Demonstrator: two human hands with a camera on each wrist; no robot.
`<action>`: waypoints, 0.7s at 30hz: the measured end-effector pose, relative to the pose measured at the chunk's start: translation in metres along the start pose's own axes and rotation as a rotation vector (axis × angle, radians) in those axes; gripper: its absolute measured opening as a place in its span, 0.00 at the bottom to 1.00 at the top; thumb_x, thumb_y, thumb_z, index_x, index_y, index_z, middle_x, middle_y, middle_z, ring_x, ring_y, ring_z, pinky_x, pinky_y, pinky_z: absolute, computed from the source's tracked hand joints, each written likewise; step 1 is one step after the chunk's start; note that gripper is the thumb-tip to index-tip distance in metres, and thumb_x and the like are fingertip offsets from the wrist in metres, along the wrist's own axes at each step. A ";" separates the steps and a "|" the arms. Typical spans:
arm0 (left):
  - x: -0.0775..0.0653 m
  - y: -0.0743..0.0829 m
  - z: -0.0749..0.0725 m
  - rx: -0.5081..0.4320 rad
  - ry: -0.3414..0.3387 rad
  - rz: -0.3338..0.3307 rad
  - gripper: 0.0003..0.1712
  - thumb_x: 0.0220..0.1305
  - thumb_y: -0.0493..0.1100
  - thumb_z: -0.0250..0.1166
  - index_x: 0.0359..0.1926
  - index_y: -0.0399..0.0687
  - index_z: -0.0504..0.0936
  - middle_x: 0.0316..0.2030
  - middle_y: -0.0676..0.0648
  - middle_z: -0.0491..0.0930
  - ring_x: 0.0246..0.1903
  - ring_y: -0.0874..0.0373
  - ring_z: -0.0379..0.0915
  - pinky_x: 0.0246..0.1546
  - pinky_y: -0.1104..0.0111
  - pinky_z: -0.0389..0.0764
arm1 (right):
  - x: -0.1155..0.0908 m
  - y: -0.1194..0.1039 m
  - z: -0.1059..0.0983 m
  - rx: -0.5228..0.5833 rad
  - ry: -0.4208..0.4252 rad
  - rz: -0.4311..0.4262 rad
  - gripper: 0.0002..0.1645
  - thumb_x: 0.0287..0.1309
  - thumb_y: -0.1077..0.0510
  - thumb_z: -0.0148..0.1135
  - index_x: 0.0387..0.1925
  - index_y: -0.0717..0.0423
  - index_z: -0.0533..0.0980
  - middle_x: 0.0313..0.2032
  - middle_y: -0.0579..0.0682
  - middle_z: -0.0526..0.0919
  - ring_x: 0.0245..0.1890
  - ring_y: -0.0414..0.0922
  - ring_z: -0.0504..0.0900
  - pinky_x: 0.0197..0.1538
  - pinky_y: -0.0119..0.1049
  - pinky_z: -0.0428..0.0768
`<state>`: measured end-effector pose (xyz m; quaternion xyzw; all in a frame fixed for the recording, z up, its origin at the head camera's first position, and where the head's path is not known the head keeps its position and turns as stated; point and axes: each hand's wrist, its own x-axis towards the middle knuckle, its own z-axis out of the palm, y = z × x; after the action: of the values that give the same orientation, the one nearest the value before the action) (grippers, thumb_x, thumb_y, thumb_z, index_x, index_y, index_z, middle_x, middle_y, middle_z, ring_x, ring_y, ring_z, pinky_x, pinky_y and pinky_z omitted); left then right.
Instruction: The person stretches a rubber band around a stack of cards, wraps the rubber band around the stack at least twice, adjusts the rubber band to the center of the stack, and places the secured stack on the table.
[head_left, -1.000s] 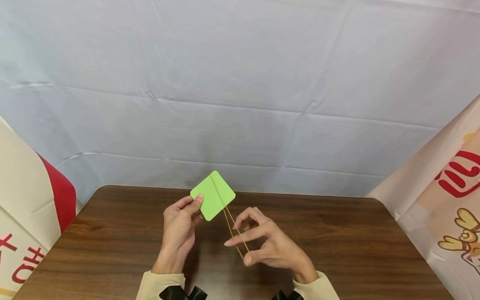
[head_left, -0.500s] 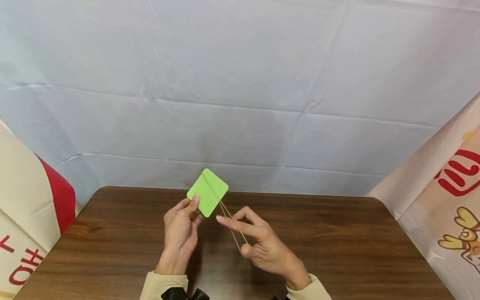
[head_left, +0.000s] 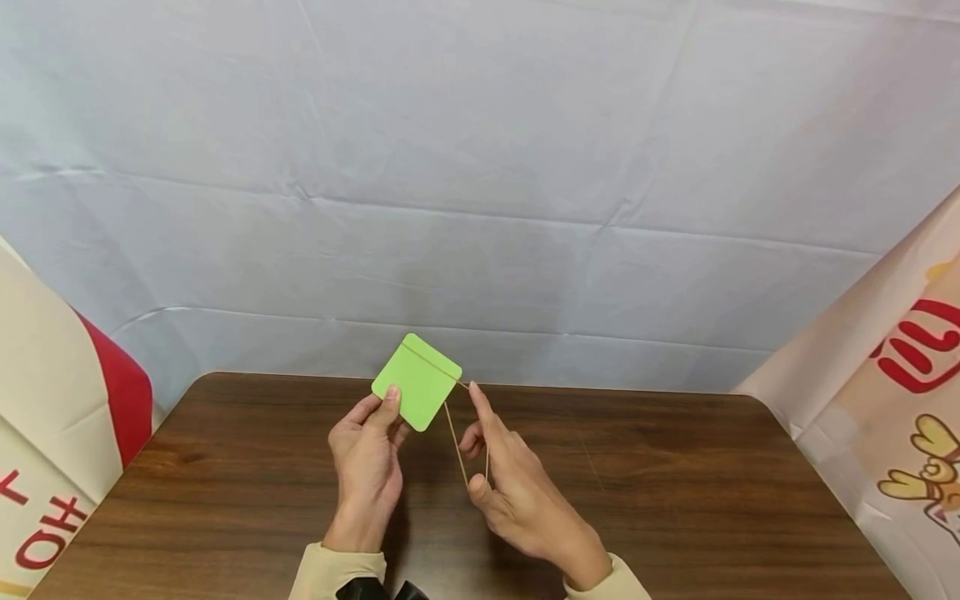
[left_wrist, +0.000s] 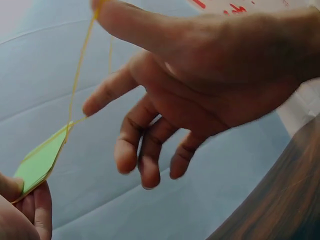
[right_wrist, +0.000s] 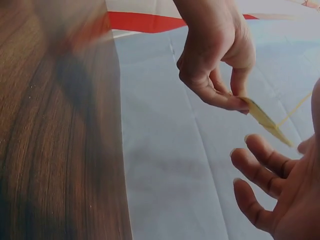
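My left hand (head_left: pixel 367 462) pinches a thin stack of green square cards (head_left: pixel 416 392) with rounded corners between thumb and fingers. Layers show at the stack's edge in the left wrist view. A yellowish rubber band (head_left: pixel 455 442) crosses the cards near their upper right edge and stretches off them to my right hand (head_left: pixel 517 483). There the band loops over the extended index finger and the thumb, which stand spread apart. In the right wrist view, the cards (right_wrist: pixel 265 120) appear nearly edge-on, just beyond the right fingers.
Both hands are above a dark brown wooden table (head_left: pixel 675 467). Behind it hangs a creased grey-white cloth (head_left: pixel 480 167). Printed banners hang at the left (head_left: pixel 60 400) and right (head_left: pixel 900 400) sides.
My right index finger has straightened and swung up toward the cards' right corner. The band's strand on the cards has shifted toward the upper right edge, and its loop has spread wider.
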<state>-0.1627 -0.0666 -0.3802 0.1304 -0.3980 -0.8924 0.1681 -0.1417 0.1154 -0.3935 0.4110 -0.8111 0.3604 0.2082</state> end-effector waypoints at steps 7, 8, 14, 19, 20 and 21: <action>-0.001 -0.008 0.002 0.061 0.046 0.158 0.09 0.65 0.27 0.67 0.43 0.22 0.82 0.28 0.46 0.85 0.25 0.63 0.79 0.25 0.73 0.79 | 0.000 -0.004 -0.002 0.068 0.005 0.094 0.46 0.74 0.32 0.19 0.78 0.56 0.50 0.40 0.44 0.72 0.33 0.38 0.67 0.39 0.35 0.69; -0.002 -0.009 0.002 0.065 0.044 0.175 0.09 0.64 0.27 0.67 0.43 0.23 0.83 0.28 0.46 0.85 0.25 0.63 0.79 0.24 0.74 0.78 | 0.000 -0.004 -0.003 0.101 -0.002 0.108 0.44 0.74 0.32 0.19 0.78 0.55 0.51 0.40 0.44 0.71 0.33 0.38 0.68 0.39 0.35 0.69; 0.000 -0.010 0.000 0.071 -0.018 0.206 0.07 0.64 0.27 0.68 0.41 0.24 0.84 0.29 0.46 0.85 0.26 0.62 0.80 0.25 0.73 0.79 | 0.002 0.003 -0.008 0.427 -0.041 0.116 0.44 0.77 0.35 0.17 0.74 0.61 0.57 0.35 0.53 0.72 0.40 0.45 0.77 0.51 0.40 0.76; 0.005 -0.007 -0.005 0.051 -0.130 0.169 0.06 0.65 0.26 0.66 0.42 0.26 0.84 0.32 0.44 0.87 0.31 0.59 0.84 0.32 0.69 0.85 | 0.001 0.009 -0.012 0.525 -0.021 0.133 0.45 0.77 0.36 0.17 0.72 0.62 0.63 0.36 0.51 0.76 0.42 0.45 0.79 0.49 0.43 0.76; 0.005 -0.006 -0.006 0.045 -0.147 0.163 0.06 0.65 0.26 0.66 0.42 0.27 0.84 0.33 0.43 0.87 0.32 0.59 0.85 0.32 0.68 0.85 | 0.001 0.010 -0.013 0.522 -0.015 0.136 0.45 0.78 0.36 0.16 0.71 0.62 0.64 0.37 0.51 0.76 0.42 0.45 0.79 0.48 0.43 0.76; 0.006 -0.006 -0.006 0.038 -0.161 0.158 0.06 0.65 0.25 0.65 0.42 0.27 0.85 0.33 0.43 0.87 0.32 0.58 0.85 0.33 0.67 0.86 | 0.001 0.011 -0.013 0.514 -0.007 0.132 0.46 0.78 0.36 0.16 0.70 0.63 0.66 0.37 0.51 0.77 0.41 0.45 0.79 0.48 0.43 0.76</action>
<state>-0.1673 -0.0697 -0.3896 0.0297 -0.4361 -0.8762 0.2027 -0.1506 0.1289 -0.3890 0.3977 -0.7187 0.5660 0.0701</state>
